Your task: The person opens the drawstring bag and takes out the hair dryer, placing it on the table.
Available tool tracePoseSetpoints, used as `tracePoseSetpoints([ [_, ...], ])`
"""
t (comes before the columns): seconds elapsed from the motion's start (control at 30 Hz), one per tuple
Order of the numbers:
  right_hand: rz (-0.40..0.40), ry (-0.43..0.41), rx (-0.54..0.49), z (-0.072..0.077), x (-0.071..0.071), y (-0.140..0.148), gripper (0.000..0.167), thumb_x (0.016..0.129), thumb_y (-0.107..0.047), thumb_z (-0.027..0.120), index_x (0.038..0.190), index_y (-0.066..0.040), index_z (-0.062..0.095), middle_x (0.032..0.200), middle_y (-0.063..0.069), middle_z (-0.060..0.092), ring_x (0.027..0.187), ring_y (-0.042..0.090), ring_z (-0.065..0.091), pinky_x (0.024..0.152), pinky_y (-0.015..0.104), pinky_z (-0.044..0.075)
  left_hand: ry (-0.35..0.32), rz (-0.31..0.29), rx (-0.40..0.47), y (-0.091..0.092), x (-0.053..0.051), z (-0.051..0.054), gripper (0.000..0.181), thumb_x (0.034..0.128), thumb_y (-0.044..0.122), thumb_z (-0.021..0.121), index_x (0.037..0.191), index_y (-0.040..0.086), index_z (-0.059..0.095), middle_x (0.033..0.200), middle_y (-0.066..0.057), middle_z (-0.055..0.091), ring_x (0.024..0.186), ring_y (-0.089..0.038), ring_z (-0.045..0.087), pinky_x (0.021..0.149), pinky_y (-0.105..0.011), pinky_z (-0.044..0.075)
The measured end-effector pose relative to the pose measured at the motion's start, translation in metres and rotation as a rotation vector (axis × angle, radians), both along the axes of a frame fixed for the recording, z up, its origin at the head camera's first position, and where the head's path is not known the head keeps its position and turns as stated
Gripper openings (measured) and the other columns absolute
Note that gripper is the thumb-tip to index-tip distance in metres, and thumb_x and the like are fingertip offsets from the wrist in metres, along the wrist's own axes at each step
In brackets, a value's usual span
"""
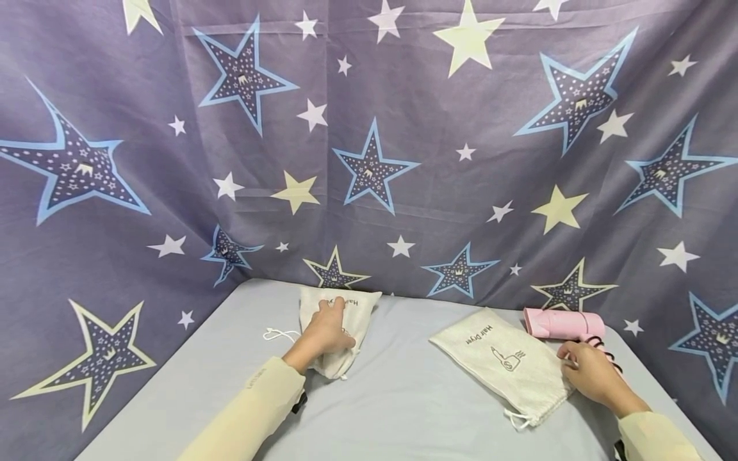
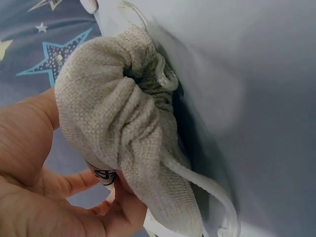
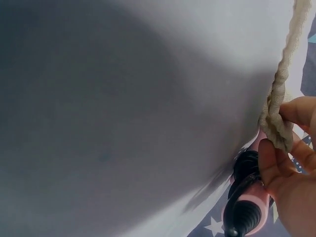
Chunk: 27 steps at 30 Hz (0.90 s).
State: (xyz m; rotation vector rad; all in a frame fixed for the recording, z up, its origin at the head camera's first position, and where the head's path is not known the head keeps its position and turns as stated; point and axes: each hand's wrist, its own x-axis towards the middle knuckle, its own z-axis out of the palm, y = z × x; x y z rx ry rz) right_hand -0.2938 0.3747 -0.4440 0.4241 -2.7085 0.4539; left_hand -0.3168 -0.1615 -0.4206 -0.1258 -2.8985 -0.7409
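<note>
A cream drawstring bag (image 1: 360, 314) printed "Hair Dryer" lies at the table's far left, bulging, its mouth gathered in the left wrist view (image 2: 113, 98). My left hand (image 1: 330, 328) rests over it, fingers spread and bent around its sides. A second, flatter bag (image 1: 496, 358) lies on the right. At its right corner my right hand (image 1: 594, 374) pinches the cloth edge (image 3: 276, 118) between thumb and fingers. Just behind that hand is a pink hair dryer (image 1: 565, 324), its black cord wound around the handle (image 3: 252, 197).
A pale sheet covers the table (image 1: 403, 397). Behind it and at both sides hangs a purple-grey curtain (image 1: 403, 83) with stars. White drawstrings trail from the left bag (image 1: 279, 333) and from the right bag's near end (image 1: 517, 419).
</note>
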Motion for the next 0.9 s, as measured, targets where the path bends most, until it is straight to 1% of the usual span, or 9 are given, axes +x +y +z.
tracePoseSetpoints([
  [0.2, 0.002, -0.008, -0.005, 0.000, 0.001, -0.001, 0.016, 0.075, 0.003, 0.067, 0.087, -0.007, 0.066, 0.078, 0.004, 0.057, 0.072, 0.019, 0.053, 0.062, 0.041, 0.043, 0.014, -0.023, -0.013, 0.011, 0.001, -0.001, 0.081, 0.0637, 0.022, 0.091, 0.130, 0.004, 0.048, 0.119, -0.029, 0.047, 0.092, -0.043, 0.059, 0.077, -0.051, 0.054],
  [0.4, -0.013, 0.016, 0.005, -0.001, 0.002, 0.000, 0.016, 0.076, 0.003, 0.069, 0.087, -0.008, 0.065, 0.080, 0.006, 0.059, 0.074, 0.021, 0.055, 0.064, 0.044, 0.044, 0.019, -0.032, -0.029, 0.021, 0.004, 0.001, 0.085, 0.0645, 0.022, 0.090, 0.135, 0.002, 0.047, 0.121, -0.029, 0.047, 0.095, -0.044, 0.059, 0.079, -0.051, 0.054],
  [0.5, -0.015, 0.027, 0.008, -0.001, 0.001, 0.000, 0.016, 0.076, 0.003, 0.068, 0.087, -0.008, 0.065, 0.079, 0.006, 0.059, 0.074, 0.022, 0.056, 0.064, 0.044, 0.044, 0.021, -0.042, -0.027, 0.026, 0.004, 0.002, 0.085, 0.0647, 0.022, 0.090, 0.135, 0.002, 0.047, 0.120, -0.029, 0.047, 0.094, -0.043, 0.059, 0.078, -0.050, 0.054],
  [0.67, -0.009, 0.028, 0.004, -0.002, 0.000, 0.000, 0.016, 0.075, 0.003, 0.068, 0.086, -0.008, 0.065, 0.080, 0.006, 0.059, 0.075, 0.022, 0.056, 0.065, 0.044, 0.045, 0.021, -0.059, -0.020, 0.036, 0.005, 0.003, 0.081, 0.0650, 0.022, 0.089, 0.131, 0.002, 0.048, 0.115, -0.027, 0.047, 0.089, -0.041, 0.059, 0.074, -0.049, 0.054],
  [0.9, -0.007, 0.023, 0.006, -0.002, 0.000, 0.000, 0.016, 0.075, 0.003, 0.068, 0.086, -0.008, 0.065, 0.080, 0.006, 0.060, 0.075, 0.022, 0.056, 0.064, 0.044, 0.045, 0.020, -0.083, -0.011, 0.049, 0.007, 0.004, 0.077, 0.0667, 0.021, 0.088, 0.130, 0.002, 0.048, 0.115, -0.027, 0.047, 0.088, -0.040, 0.059, 0.076, -0.050, 0.055],
])
